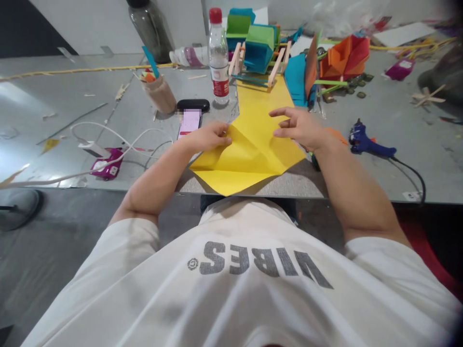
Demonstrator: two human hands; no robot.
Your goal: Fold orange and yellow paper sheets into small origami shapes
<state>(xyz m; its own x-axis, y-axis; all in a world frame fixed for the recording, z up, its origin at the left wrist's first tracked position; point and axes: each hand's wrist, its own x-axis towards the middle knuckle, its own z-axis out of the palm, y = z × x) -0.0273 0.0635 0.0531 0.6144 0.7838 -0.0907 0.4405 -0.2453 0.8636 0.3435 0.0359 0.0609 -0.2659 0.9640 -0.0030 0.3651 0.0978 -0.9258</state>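
A creased yellow sheet (253, 150) is spread at the near edge of the grey table (361, 180), its far end reaching the blue-and-green paper structure (258, 53). Its left edge is touched by the left hand (209, 136) — whether it is pinched there cannot be told — while the right hand (304, 126) is held at the right side, thumb and fingers parted. Farther right a blue glue gun (362, 140) is seen; beyond the left hand, a red-capped bottle (219, 60).
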